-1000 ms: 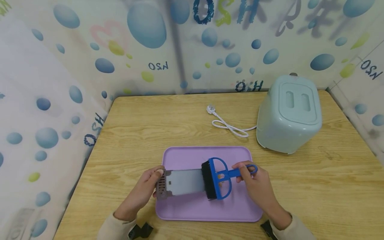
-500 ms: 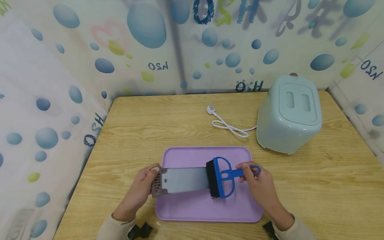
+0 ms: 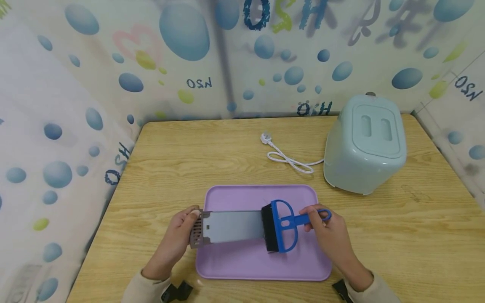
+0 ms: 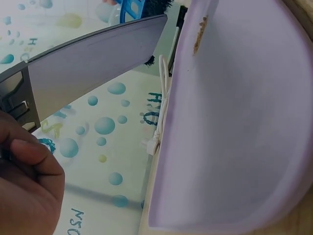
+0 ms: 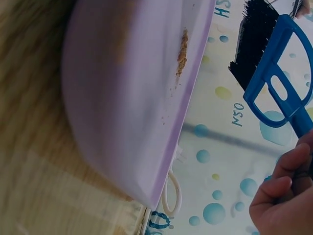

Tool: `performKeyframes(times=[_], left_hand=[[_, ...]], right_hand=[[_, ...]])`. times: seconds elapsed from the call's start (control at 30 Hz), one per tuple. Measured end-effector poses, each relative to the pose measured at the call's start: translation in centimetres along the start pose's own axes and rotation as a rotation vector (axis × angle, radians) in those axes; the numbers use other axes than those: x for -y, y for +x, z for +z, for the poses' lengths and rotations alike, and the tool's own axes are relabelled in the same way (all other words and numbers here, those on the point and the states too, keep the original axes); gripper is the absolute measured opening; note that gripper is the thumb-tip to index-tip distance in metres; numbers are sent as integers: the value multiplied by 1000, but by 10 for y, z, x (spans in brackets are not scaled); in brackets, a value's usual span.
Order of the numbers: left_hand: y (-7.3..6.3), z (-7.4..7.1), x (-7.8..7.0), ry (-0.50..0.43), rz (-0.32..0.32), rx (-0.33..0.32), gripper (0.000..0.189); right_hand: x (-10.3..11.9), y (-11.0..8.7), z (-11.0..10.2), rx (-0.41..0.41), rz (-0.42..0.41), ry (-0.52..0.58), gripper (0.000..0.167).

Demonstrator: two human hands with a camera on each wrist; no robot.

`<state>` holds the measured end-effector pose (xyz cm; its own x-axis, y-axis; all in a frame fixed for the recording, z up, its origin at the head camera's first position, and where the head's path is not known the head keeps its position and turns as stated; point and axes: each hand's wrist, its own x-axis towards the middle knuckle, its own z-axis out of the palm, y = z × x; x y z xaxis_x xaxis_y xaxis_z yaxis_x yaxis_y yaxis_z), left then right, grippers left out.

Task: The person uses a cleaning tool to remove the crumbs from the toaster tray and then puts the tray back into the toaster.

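My left hand (image 3: 175, 237) grips the brownish-grey slotted end of a flat metal crumb tray (image 3: 235, 226), thumb on top. The crumb tray is held above a purple serving tray (image 3: 242, 265). My right hand (image 3: 332, 235) pinches the blue handle of a small brush (image 3: 289, 222). Its black bristles (image 3: 270, 227) are at the crumb tray's right end, covering that edge from above. In the right wrist view a line of brown crumbs (image 5: 182, 54) lies on the purple tray; the left wrist view shows the crumbs (image 4: 200, 34) too.
A pale green toaster (image 3: 365, 143) with a lid stands at the back right of the wooden table (image 3: 182, 160). Its white cord (image 3: 289, 160) lies loosely coiled to its left, plug outward. A patterned wall (image 3: 242, 63) rises behind the table.
Over the last second the left hand has drawn the crumb tray slightly left. The brush has shifted a little right, to the crumb tray's far end. Both grips stay the same.
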<state>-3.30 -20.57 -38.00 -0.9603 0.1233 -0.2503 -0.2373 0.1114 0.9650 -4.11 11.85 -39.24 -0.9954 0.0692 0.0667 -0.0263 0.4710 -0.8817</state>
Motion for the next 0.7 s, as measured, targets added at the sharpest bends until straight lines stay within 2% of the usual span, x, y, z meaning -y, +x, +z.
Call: performKeyframes(times=[0.33, 0.53, 0.7], left_hand=[[1, -3, 1, -18, 15, -13, 29], [2, -3, 1, 0, 41, -34, 30], [1, 0, 1, -28, 25, -32, 29]], right_hand=[[-1, -2, -3, 17, 38, 0, 24], [-3, -1, -6, 0, 8, -15, 25], [-1, 2, -11, -33, -4, -25, 27]])
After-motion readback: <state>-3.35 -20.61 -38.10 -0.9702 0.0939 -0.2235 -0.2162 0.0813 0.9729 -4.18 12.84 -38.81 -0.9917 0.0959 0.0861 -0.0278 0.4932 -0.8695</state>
